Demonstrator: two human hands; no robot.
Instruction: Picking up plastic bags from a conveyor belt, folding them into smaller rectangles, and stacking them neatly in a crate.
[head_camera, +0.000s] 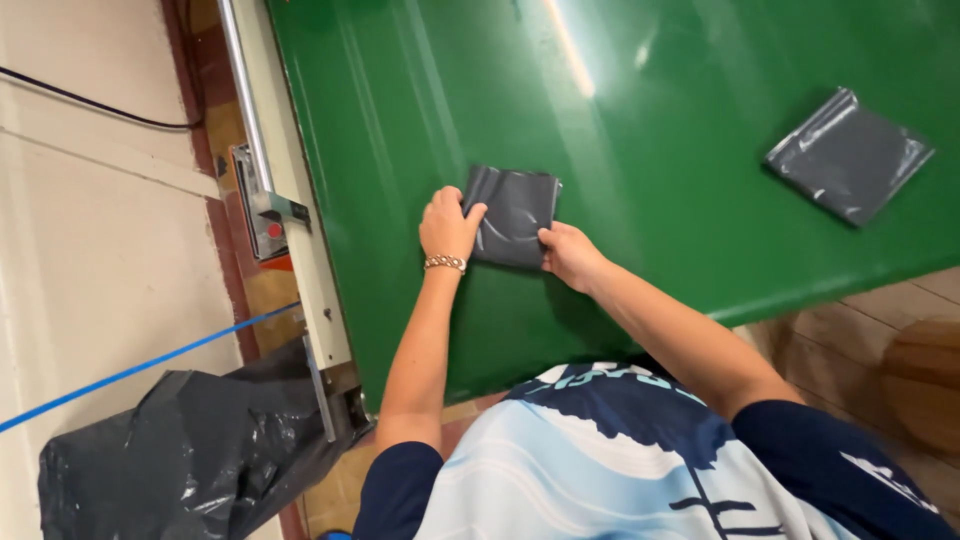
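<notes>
Two bare hands meet mid-frame on one folded grey plastic bag (515, 215) lying on the green tabletop (640, 120): left hand (448, 226) fingers and right hand (568, 254) fingers pinch its edges. One second folded grey bag (848, 157) lies upper right; one crumpled black sack (190, 455) sits lower left.

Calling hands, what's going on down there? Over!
Left hand and right hand both gripping folded grey bag on green table. Second grey bag lies apart. Nothing blocking.

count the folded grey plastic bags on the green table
2: one folded grey plastic bag under both hands near the green table's left edge, another lying alone far right.
</notes>
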